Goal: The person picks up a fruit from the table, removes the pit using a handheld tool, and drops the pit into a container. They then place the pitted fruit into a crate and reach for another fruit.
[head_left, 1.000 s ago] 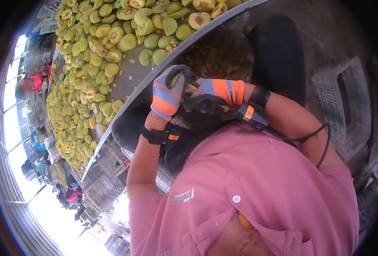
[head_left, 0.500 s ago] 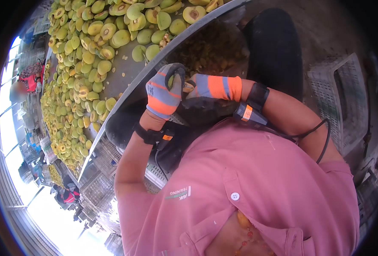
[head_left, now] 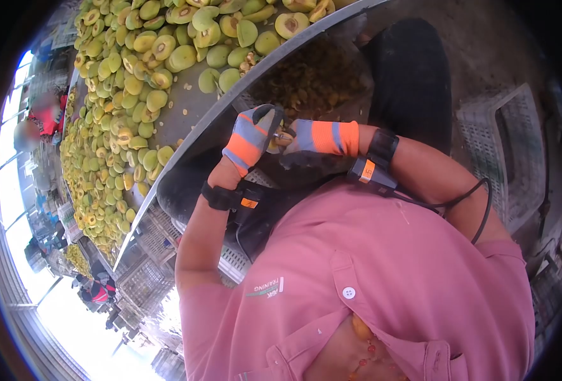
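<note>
My left hand [head_left: 253, 138], in a grey and orange glove, is closed around a piece of yellow-green stone fruit [head_left: 273, 147], mostly hidden by the fingers. Gloved the same way, my right hand [head_left: 306, 138] grips a small tool [head_left: 285, 136], of which a short brownish, metallic part shows at the fruit. Both hands meet in front of my chest, just off the table's edge. Beyond them, halved green-yellow stone fruit [head_left: 182, 57] lie heaped on the grey table [head_left: 189, 105], many with brown pit hollows facing up.
The table's raised rim [head_left: 230, 95] curves past my hands. Below it lies a pile of fruit scraps [head_left: 316, 79] near my dark-trousered leg [head_left: 411, 82]. A white plastic crate [head_left: 506, 152] stands at right, more crates [head_left: 144, 279] at left. People [head_left: 97, 291] are at the far left.
My left hand has turned and dropped slightly towards me, showing more yellow fruit between the hands. The right hand stays close to it, with the tool at the fruit.
</note>
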`<act>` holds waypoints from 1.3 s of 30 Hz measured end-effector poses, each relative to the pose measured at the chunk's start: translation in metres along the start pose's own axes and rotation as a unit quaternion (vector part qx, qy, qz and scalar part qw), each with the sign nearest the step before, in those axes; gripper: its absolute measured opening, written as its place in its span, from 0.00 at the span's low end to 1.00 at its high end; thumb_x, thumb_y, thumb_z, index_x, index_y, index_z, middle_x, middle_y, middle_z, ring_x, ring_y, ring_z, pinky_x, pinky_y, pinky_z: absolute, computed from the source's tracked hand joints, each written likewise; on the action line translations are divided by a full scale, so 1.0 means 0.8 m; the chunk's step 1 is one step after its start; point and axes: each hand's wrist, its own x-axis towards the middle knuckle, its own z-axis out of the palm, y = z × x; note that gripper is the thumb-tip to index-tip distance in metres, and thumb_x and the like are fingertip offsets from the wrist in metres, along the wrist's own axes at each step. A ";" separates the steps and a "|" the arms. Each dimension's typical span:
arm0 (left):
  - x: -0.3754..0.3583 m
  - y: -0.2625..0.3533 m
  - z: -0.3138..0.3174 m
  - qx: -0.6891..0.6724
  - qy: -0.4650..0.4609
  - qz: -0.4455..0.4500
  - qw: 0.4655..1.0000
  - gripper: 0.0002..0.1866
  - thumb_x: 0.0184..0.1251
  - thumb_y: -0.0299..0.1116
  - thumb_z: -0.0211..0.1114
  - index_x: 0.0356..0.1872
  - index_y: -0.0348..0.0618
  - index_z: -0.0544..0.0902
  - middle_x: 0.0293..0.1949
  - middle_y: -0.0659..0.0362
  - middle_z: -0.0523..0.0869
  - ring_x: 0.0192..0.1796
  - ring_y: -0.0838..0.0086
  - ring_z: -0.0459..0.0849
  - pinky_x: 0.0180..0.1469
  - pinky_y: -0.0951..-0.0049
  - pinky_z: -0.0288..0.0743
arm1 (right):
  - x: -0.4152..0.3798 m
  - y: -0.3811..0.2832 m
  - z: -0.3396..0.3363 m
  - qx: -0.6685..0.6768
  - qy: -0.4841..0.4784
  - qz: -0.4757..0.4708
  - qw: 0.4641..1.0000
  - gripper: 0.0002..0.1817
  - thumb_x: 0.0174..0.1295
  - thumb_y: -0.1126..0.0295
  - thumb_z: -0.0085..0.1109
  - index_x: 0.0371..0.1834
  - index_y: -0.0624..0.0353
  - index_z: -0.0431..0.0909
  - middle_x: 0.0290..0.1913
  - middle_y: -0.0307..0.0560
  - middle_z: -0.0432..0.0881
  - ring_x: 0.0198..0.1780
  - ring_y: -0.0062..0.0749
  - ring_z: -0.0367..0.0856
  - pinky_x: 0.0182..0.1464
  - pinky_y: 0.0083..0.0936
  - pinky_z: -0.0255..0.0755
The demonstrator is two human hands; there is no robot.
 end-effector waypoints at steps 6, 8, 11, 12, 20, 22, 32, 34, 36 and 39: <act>-0.029 0.057 0.016 -0.100 0.174 0.061 0.978 0.10 0.68 0.28 0.58 0.45 0.34 0.81 0.37 0.54 0.84 0.38 0.73 0.82 0.45 0.75 0.75 | -0.003 0.010 -0.007 0.056 -0.130 -0.277 0.951 0.13 0.60 0.62 0.63 0.39 0.62 0.82 0.28 0.39 0.81 0.27 0.26 0.79 0.29 0.22 0.72; -0.039 0.043 0.014 0.010 0.193 0.118 0.974 0.10 0.66 0.26 0.58 0.45 0.34 0.81 0.37 0.53 0.84 0.39 0.71 0.83 0.45 0.74 0.76 | -0.016 0.001 0.000 0.274 -0.200 -0.123 0.933 0.13 0.62 0.62 0.62 0.41 0.62 0.81 0.29 0.36 0.80 0.28 0.23 0.78 0.30 0.20 0.72; -0.045 0.062 0.005 -0.061 0.124 0.040 0.990 0.10 0.62 0.23 0.58 0.44 0.33 0.81 0.35 0.51 0.83 0.37 0.65 0.84 0.43 0.72 0.76 | -0.036 -0.026 0.000 0.310 -0.257 -0.010 0.915 0.11 0.66 0.65 0.58 0.44 0.62 0.80 0.29 0.36 0.79 0.28 0.20 0.77 0.31 0.15 0.71; -0.044 0.073 -0.004 -0.035 0.077 0.067 0.994 0.11 0.62 0.24 0.57 0.44 0.33 0.81 0.36 0.51 0.83 0.38 0.65 0.84 0.44 0.72 0.76 | -0.047 -0.045 -0.004 0.285 -0.269 0.003 0.920 0.11 0.66 0.66 0.58 0.44 0.62 0.80 0.29 0.36 0.79 0.28 0.19 0.76 0.31 0.15 0.71; -0.037 0.098 -0.009 -0.106 0.076 0.049 0.990 0.12 0.63 0.29 0.58 0.44 0.33 0.80 0.37 0.51 0.83 0.38 0.64 0.83 0.43 0.71 0.76 | -0.060 -0.053 0.014 0.331 -0.217 -0.037 0.918 0.09 0.62 0.66 0.62 0.39 0.60 0.79 0.27 0.37 0.77 0.23 0.16 0.73 0.22 0.14 0.65; -0.029 0.071 0.012 -0.109 0.183 0.059 0.975 0.12 0.61 0.29 0.62 0.44 0.35 0.80 0.36 0.52 0.83 0.36 0.65 0.83 0.40 0.71 0.76 | -0.055 -0.053 0.014 0.349 -0.182 -0.037 0.919 0.09 0.64 0.65 0.61 0.38 0.60 0.79 0.28 0.37 0.78 0.23 0.16 0.74 0.22 0.14 0.65; -0.088 0.034 0.000 -0.154 0.368 -0.037 0.916 0.08 0.73 0.29 0.54 0.44 0.39 0.81 0.35 0.62 0.82 0.35 0.81 0.79 0.33 0.82 0.73 | -0.004 -0.007 0.007 0.501 0.039 0.044 0.864 0.08 0.63 0.63 0.63 0.31 0.54 0.79 0.21 0.33 0.74 0.18 0.18 0.70 0.18 0.21 0.63; -0.125 0.064 -0.038 -0.127 0.476 -0.059 0.868 0.10 0.73 0.27 0.53 0.48 0.37 0.80 0.36 0.60 0.83 0.35 0.80 0.80 0.35 0.82 0.75 | -0.005 -0.013 0.010 0.486 0.086 0.062 0.867 0.09 0.61 0.64 0.65 0.28 0.53 0.77 0.19 0.33 0.72 0.15 0.20 0.68 0.15 0.23 0.60; -0.177 0.030 -0.081 -0.038 0.581 -0.088 0.808 0.11 0.73 0.26 0.51 0.50 0.34 0.78 0.39 0.57 0.83 0.38 0.77 0.81 0.41 0.80 0.76 | -0.006 -0.023 0.009 0.487 0.070 0.092 0.865 0.11 0.59 0.64 0.67 0.27 0.54 0.76 0.18 0.35 0.72 0.14 0.24 0.67 0.13 0.25 0.58; -0.246 0.008 -0.118 0.235 0.534 -0.277 0.763 0.15 0.71 0.36 0.54 0.50 0.37 0.80 0.44 0.52 0.85 0.44 0.65 0.84 0.46 0.69 0.77 | -0.002 -0.025 0.020 0.428 0.081 0.122 0.892 0.13 0.59 0.63 0.68 0.26 0.55 0.75 0.17 0.37 0.71 0.12 0.25 0.66 0.12 0.26 0.58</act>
